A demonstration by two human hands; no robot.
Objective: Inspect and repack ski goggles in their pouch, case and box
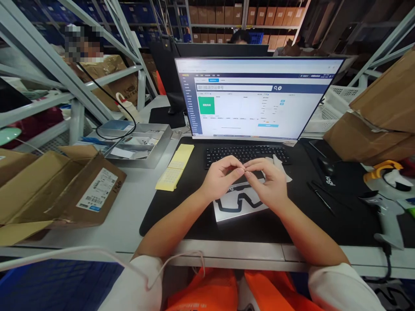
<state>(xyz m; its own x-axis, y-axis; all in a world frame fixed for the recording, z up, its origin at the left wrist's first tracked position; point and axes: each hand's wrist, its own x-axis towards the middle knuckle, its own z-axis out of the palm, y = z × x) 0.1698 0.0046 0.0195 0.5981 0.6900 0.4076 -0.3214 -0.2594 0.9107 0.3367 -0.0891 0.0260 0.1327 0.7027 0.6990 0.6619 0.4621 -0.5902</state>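
My left hand (223,176) and my right hand (269,181) meet fingertip to fingertip above the desk mat. Both are closed in a pinch, and whatever lies between the fingertips is too small to make out. Right below them is a flat white box (227,214) printed with a black, glasses-like outline. A crumpled piece of white paper or film (281,166) shows behind my right hand. The black keyboard (233,151) lies just past my fingers, under the lit monitor (240,112).
At left stand an open cardboard box (106,172), a grey tray (158,149) of small items and a yellow paper pad (175,168). On the right are a pen (320,198), a mouse (326,166), a barcode scanner (389,220) and stacked cartons (363,134). A white cable (97,250) crosses the front.
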